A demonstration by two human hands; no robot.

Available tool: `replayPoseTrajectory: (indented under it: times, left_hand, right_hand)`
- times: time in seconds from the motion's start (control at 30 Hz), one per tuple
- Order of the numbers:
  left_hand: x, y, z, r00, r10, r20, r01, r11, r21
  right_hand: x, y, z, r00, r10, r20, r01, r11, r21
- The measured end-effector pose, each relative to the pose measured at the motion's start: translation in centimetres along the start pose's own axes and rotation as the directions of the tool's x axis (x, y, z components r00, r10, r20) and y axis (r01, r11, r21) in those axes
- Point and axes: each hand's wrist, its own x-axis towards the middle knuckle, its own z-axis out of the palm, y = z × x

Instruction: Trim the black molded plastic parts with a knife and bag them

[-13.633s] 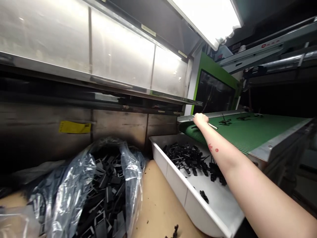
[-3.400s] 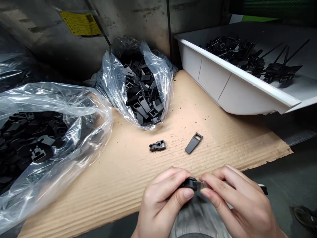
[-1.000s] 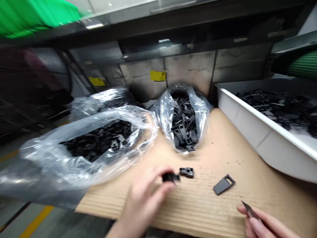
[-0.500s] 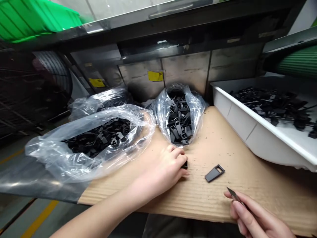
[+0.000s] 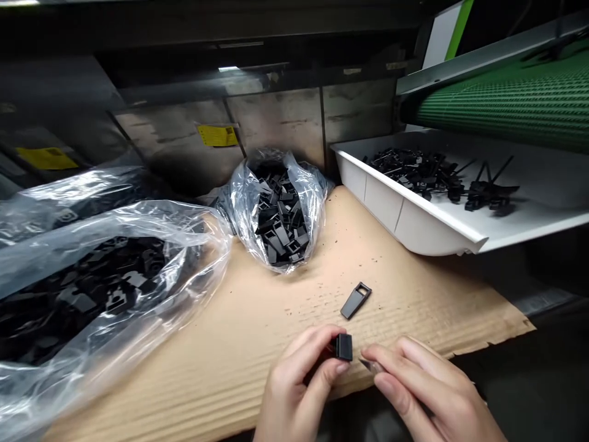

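Between the thumb and fingers of my left hand (image 5: 301,374) is a small black plastic part (image 5: 343,347), its blocky end facing right. My right hand (image 5: 418,383) pinches a knife blade (image 5: 369,366); its pointed tip is just right of the part, with a small gap visible between them. Most of the blade is hidden by my fingers. Just beyond both hands, another black plastic part (image 5: 355,302) with a rectangular opening at one end lies on the cardboard (image 5: 257,313).
A clear bag (image 5: 317,202) of black parts stands at the back middle, and a larger open bag (image 5: 184,288) of them lies left. At right, a white tray (image 5: 409,215) holds dark moulded pieces (image 5: 414,169) under a green conveyor belt (image 5: 501,101). Dark crumbs dot the cardboard.
My left hand has come back from near the middle bag, bringing the black part close to the blade in my right hand. The view has swung to the right.
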Motion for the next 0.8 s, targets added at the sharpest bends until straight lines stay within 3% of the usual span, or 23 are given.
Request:
replayPoseTrajectory:
  times: [0.17, 0.33, 0.47, 0.53, 0.67, 0.8]
  left_hand:
    - [0.1, -0.4, -0.2, 0.989, 0.140, 0.047, -0.140, 0.990, -0.005]
    - [-0.2, -0.3, -0.3, 0.981, 0.189, 0.055, -0.190, 0.982, 0.015]
    - [0.0, -0.2, -0.4, 0.974, 0.184, 0.130, -0.184, 0.983, -0.011]
    - [0.1, -0.1, -0.5, 0.971, 0.189, 0.148, -0.191, 0.982, -0.003]
    - [0.2, -0.2, -0.6, 0.968, 0.219, 0.123, -0.225, 0.974, 0.032]
    - [0.0, -0.5, -0.4, 0.964, 0.248, 0.099, -0.254, 0.966, 0.050]
  right_hand:
    - [-0.2, -0.6, 0.4, 1.000, -0.020, 0.007, 0.020, 0.997, -0.068]
    - [-0.1, -0.3, 0.7, 1.000, -0.016, 0.019, 0.018, 0.996, -0.093]
    - [0.3, 0.9, 0.1, 0.992, -0.005, -0.130, -0.017, 0.985, -0.171]
    - [0.4, 1.1, -0.4, 0.985, 0.033, -0.168, -0.052, 0.993, -0.110]
    - [0.5, 0.0, -0.7, 0.988, 0.130, -0.079, -0.122, 0.987, 0.100]
    - [0.7, -1.0, 0.2, 0.988, 0.134, -0.079, -0.124, 0.985, 0.118]
